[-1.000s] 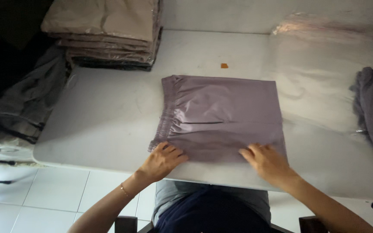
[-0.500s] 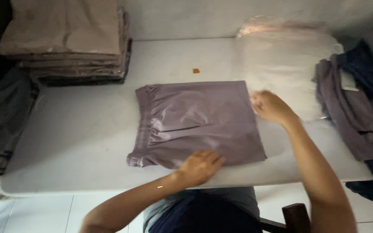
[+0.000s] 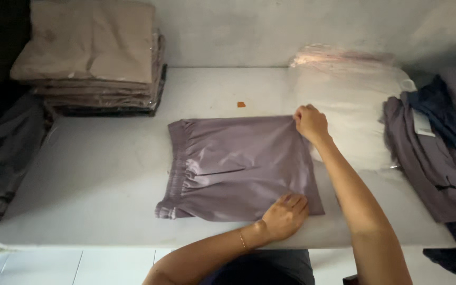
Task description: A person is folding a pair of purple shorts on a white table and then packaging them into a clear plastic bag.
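Head view, the only one we have: we look down on a white table (image 3: 96, 184) w/ a folded mauve garment (image 3: 238, 166) lying flat near its middle, elastic waistband toward the left, smooth fabric toward the right.

Our left hand (image 3: 286, 214) rests palm-down on the garment's near right corner, fingers spread flat & pressing the cloth; it isn't closed around anything, just lying open on the fabric. A thin bracelet (image 3: 243, 240) shows at that wrist.

Our right hand (image 3: 310, 122) is at the far right corner of the garment, fingers curled in over the edge. It looks pinched on the fabric corner, though we can't see the fingertips themselves.

Just right of the garment, touching or slightly under its right edge, lies a pile of clear plastic bags (image 3: 352, 100), reaching back to the wall. A small orange scrap (image 3: 241, 104) sits on the table just beyond the garment's far edge.

Far left corner of the table: a stack of bagged beige garments (image 3: 93, 58), neatly piled. Right end: a loose heap of purple & dark blue clothes (image 3: 439, 153), spilling over the table edge. More grey cloth (image 3: 3, 153) hangs off to the left, beside the table, in shadow.
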